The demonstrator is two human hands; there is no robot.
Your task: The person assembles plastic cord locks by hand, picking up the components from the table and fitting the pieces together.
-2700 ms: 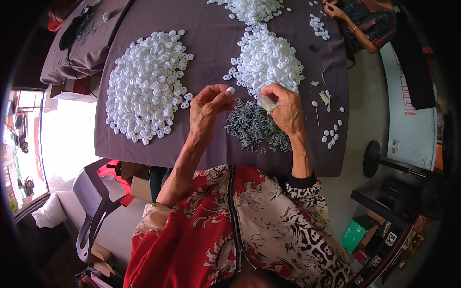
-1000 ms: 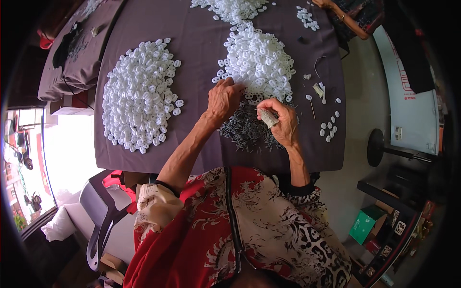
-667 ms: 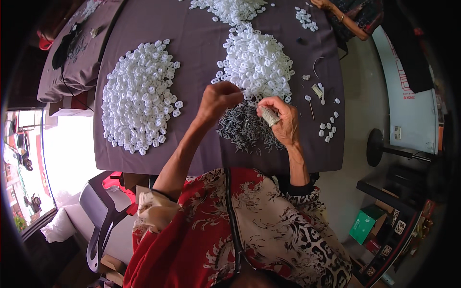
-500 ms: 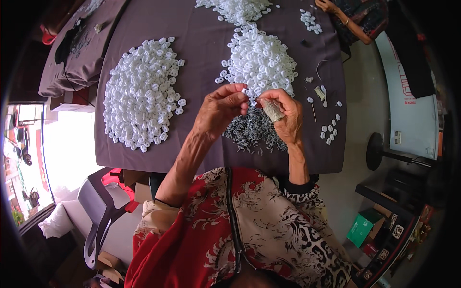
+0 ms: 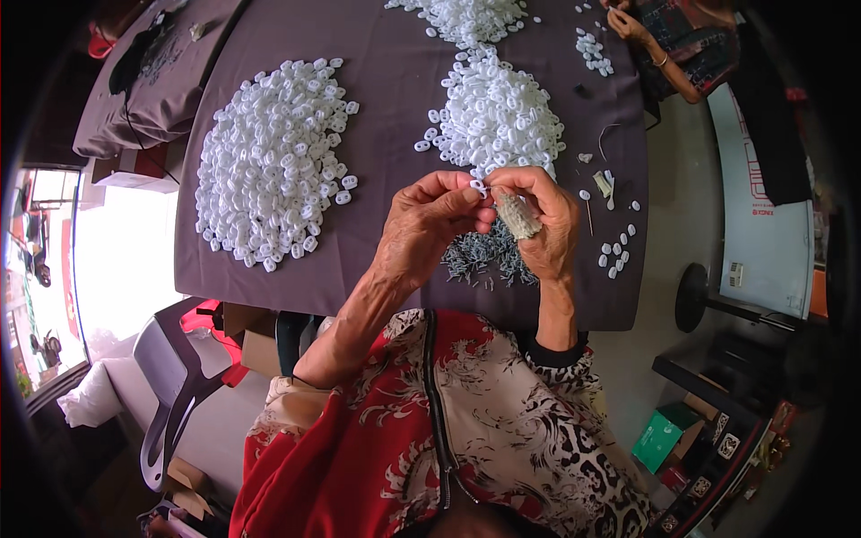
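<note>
My left hand (image 5: 420, 224) pinches a small white oval plastic piece (image 5: 479, 187) with holes in it. Close against it, my right hand (image 5: 556, 224) has its fingers curled around a stubby pale handle (image 5: 518, 217) that looks wrapped in cloth or tape. The tip of that handled tool is hidden by my fingers. Both sets of fingertips meet at the white piece. Beneath my hands lies a heap of small thin grey pieces (image 5: 489, 258), partly covered. Just beyond them rises a heap of similar white pieces (image 5: 498, 117).
A large heap of white pieces (image 5: 273, 166) spreads over the left of the dark tablecloth (image 5: 377, 108). At right lie several loose white pieces (image 5: 613, 255) and a thin stick-like tool (image 5: 589, 213). Another person's hand (image 5: 628, 25) is at the far right corner.
My fingertips have come closer together, and the white piece now sits between both hands. The view has shifted slightly. My right hand keeps its grip on the wrapped handle.
</note>
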